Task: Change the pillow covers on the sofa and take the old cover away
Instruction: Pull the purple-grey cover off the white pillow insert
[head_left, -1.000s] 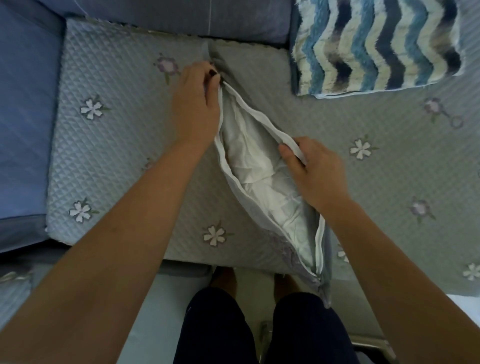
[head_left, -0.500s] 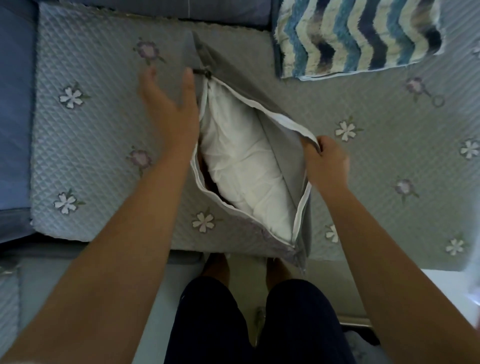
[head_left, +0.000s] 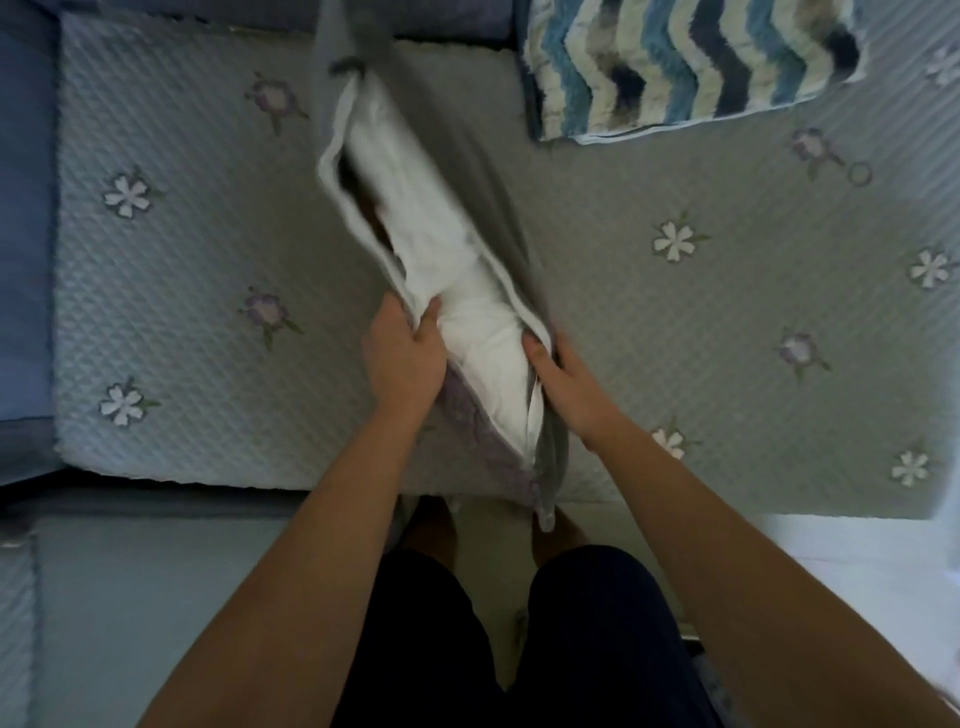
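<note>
Grey zippered pillow cover (head_left: 498, 208), gaping over its white inner pillow (head_left: 441, 270), stands on the quilted floral sofa pad (head_left: 675, 322) as we grip its edges, left hand (head_left: 402, 358) and right hand (head_left: 566, 384) closed on fabric.

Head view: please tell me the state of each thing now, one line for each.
Grey cover: unzipped, opening spread.
White pillow: partly exposed, still inside.
Left hand: gripping the cover's left edge.
Right hand: gripping its right edge.
Chevron pillow: lying flat, untouched.
</note>
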